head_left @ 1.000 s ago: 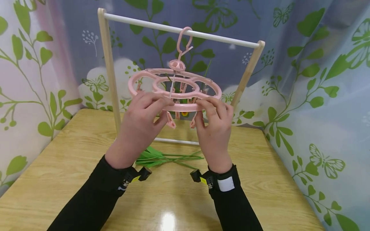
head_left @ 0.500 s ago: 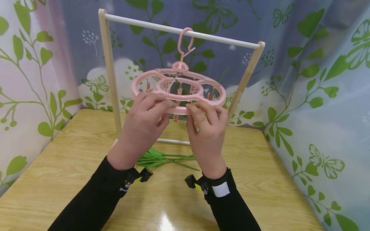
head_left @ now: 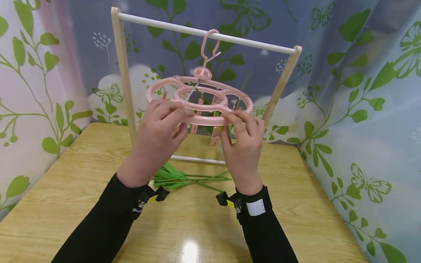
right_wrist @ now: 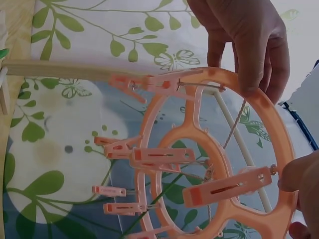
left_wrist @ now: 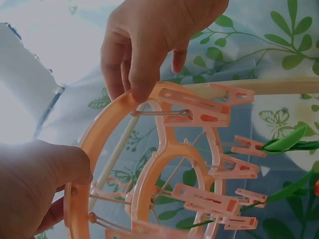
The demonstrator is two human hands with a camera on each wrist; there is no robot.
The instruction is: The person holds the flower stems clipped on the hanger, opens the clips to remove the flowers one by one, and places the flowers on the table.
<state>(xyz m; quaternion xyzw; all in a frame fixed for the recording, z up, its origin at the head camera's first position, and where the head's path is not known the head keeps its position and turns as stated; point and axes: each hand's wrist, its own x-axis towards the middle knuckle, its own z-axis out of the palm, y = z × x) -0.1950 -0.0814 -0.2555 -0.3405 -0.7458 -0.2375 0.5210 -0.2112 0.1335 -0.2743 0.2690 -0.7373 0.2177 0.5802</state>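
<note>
A pink plastic clip hanger [head_left: 208, 121] with an oval frame hangs by its hook from a white rod. My left hand [head_left: 152, 137] pinches the left part of its front rim between fingers and thumb. On the right part of the same rim, my right hand [head_left: 245, 140] grips likewise. Several pink clips [left_wrist: 205, 198] dangle below the frame. Green leaves [left_wrist: 286, 138] hang at some of the clips in the left wrist view, with a bit of an orange-red bloom [left_wrist: 316, 187] at the edge. In the right wrist view a clip [right_wrist: 227, 186] hangs beside my right hand.
The rack has wooden posts [head_left: 123, 73], a white top rod [head_left: 250, 42] and a low white bar [head_left: 197, 159]. Green-stemmed flowers [head_left: 177, 179] lie on the wooden table [head_left: 184, 226] below my hands. Leaf-patterned curtains [head_left: 361, 109] surround the table.
The hanger has turned, so different clips show beneath the front rim. My right hand first came nearer my left, then moved back right along the rim. My left hand stays on the rim.
</note>
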